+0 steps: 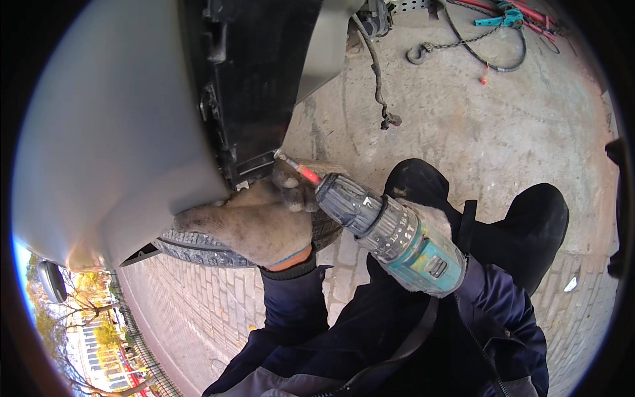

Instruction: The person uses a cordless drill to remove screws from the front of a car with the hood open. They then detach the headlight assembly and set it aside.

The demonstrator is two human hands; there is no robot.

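Observation:
My right hand, in a dirty light work glove, grips a teal and dark grey cordless drill. Its chuck points up and left. From the chuck runs a bit with a red sleeve, its metal tip at the lower corner of a black plastic panel. In a brown-stained glove, my left hand is closed around the panel's lower edge. Its thumb lies beside the bit; some fingers are hidden behind the edge. Against the panel stands a large grey, curved vehicle body part.
A tyre lies below my left hand. At the top hangs a dark wiring cable with a connector. Chain with a hook and a teal tool are on the concrete floor at far right. Paving and a fence show lower left.

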